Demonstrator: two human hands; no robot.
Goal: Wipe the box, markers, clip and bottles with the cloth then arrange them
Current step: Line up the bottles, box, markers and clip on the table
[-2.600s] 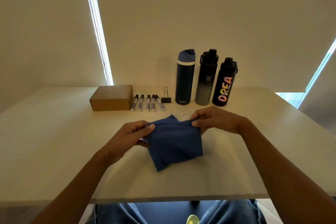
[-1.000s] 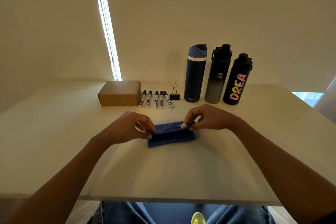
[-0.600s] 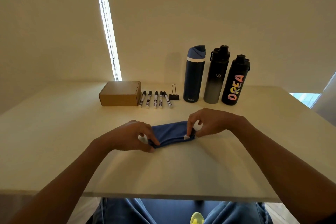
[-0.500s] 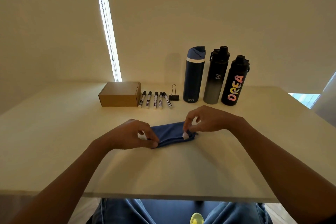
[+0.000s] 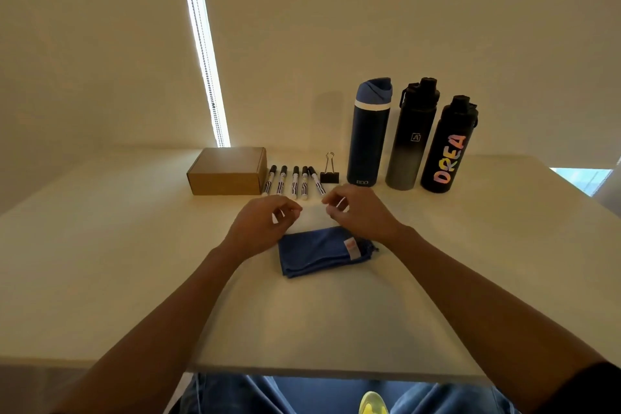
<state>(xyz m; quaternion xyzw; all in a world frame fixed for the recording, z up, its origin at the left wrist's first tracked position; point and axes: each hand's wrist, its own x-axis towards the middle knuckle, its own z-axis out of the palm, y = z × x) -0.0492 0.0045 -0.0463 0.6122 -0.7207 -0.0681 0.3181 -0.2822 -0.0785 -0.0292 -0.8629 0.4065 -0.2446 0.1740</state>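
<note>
From the head view, the folded blue microfibre cloth (image 5: 321, 250) lies flat on the pale counter (image 5: 100, 262), near the person and free of both hands. The left hand (image 5: 260, 223) hovers just beyond the cloth's left end, its fingers (image 5: 292, 208) loosely curled around nothing. The right hand (image 5: 359, 212) hangs beyond the right end, fingers likewise relaxed and empty.

Along the far side stand the brown cardboard box (image 5: 226, 171), five black-capped white markers (image 5: 292, 180) lying side by side, a black binder clip (image 5: 329, 173) with its wire handles up, then a navy bottle with a blue lid (image 5: 368, 134), a black-to-grey bottle (image 5: 411, 138) and a black bottle with coloured lettering (image 5: 445, 148).

The risks, as I judge them: the right hand is just beside the rightmost marker's near tip, so a careless reach could roll the markers out of line. The three tall bottles stand close together; a sweep towards one could knock its neighbour over. The loosely folded cloth may fall open if lifted by one corner.
</note>
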